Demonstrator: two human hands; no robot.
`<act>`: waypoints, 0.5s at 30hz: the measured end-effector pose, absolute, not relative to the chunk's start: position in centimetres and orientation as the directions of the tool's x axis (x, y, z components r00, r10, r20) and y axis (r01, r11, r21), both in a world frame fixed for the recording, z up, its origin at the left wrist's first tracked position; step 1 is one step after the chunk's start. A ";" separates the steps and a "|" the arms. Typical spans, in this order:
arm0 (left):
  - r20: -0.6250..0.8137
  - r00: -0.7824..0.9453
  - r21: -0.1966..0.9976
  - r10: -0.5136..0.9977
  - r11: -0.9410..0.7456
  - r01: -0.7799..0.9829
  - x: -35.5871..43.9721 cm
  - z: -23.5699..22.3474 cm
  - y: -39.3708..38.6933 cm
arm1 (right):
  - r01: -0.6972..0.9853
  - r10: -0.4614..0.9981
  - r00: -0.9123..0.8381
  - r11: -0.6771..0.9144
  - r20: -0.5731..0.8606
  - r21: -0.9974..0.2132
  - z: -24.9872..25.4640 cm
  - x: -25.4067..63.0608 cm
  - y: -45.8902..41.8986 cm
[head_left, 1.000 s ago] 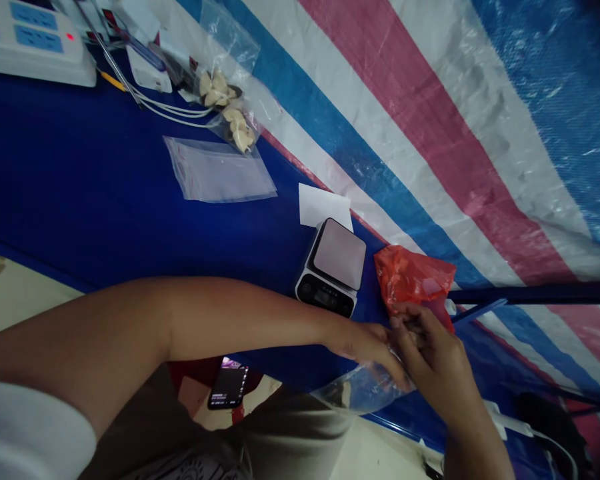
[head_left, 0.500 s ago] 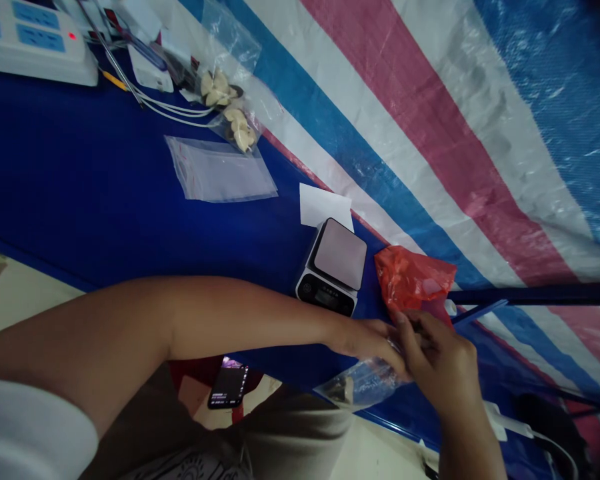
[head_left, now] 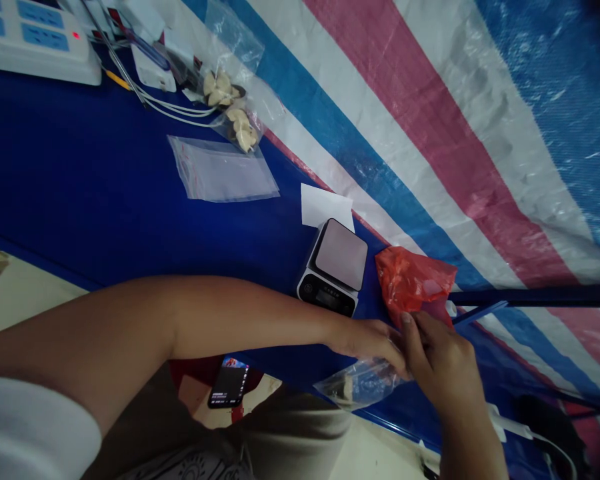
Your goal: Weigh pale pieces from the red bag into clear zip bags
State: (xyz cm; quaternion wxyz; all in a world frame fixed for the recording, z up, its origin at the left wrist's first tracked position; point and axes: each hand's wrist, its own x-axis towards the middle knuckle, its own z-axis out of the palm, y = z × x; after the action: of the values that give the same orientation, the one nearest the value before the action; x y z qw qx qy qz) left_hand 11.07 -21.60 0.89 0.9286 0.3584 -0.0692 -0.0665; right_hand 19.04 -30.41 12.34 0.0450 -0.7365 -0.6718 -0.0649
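My left hand (head_left: 375, 341) reaches in from the left, its fingers closed on a clear plastic bag (head_left: 370, 388) that hangs over the table's front edge. Inside the bag lies a pale piece with a dark side (head_left: 348, 388). My right hand (head_left: 443, 350) meets the left at the bag's gripped end, fingers curled together; what they hold, if anything, is hidden. Just behind the right hand sits a crumpled red plastic bag (head_left: 413, 280). A small digital scale (head_left: 341, 253) with a bare weighing plate stands beyond my left wrist.
White paper (head_left: 325, 205) lies behind the scale. Flat zip bags (head_left: 227, 172) and bagged pale slices (head_left: 241, 130) are farther left, near cables and a power strip (head_left: 45, 43). A phone (head_left: 229, 383) rests below the table edge. A striped tarp (head_left: 430, 133) rises behind.
My right hand's fingers have closed in toward the left hand, and the beige bit seen in them earlier is now hidden. The clear bag has shifted slightly. The phone's picture has changed.
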 end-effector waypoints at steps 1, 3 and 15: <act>0.073 0.980 0.680 -0.187 0.728 0.088 11.0 0.9 -21.6 | 0.995 0.982 0.088 -0.093 0.168 0.026 12.3 19.0 -30.4; 0.069 0.975 0.704 -0.209 0.703 0.101 10.7 1.0 -21.4 | 0.995 0.980 0.092 -0.097 0.174 0.024 12.2 18.9 -30.3; 0.070 0.975 0.748 -0.211 0.658 0.088 10.7 1.4 -21.0 | 0.998 0.994 0.059 -0.062 0.095 0.032 12.6 19.2 -30.5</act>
State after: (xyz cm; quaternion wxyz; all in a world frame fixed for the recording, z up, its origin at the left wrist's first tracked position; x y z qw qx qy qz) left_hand 10.75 -21.02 1.45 0.9073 0.4054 -0.0757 -0.0825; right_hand 19.21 -30.49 12.60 0.0212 -0.7273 -0.6845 -0.0456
